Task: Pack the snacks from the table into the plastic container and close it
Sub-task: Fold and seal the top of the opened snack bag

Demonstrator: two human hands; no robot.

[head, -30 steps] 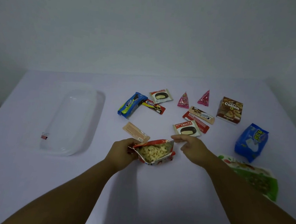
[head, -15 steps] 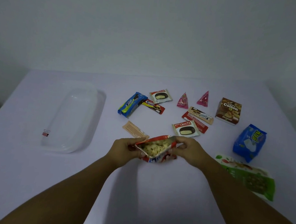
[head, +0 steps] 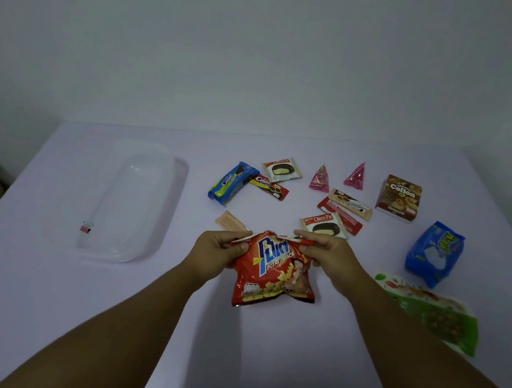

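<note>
My left hand (head: 216, 252) and right hand (head: 330, 255) pinch the red potato snack bag (head: 273, 273) by its top, while the clear plastic container (head: 128, 203) holds only a binder clip (head: 86, 227).

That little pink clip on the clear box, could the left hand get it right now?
Probably not just yet. The left hand is busy pinching the top of the red potato snack bag along with the right hand. Bare table lies between it and the pink clip, so once it lets go, likely yes.
</note>
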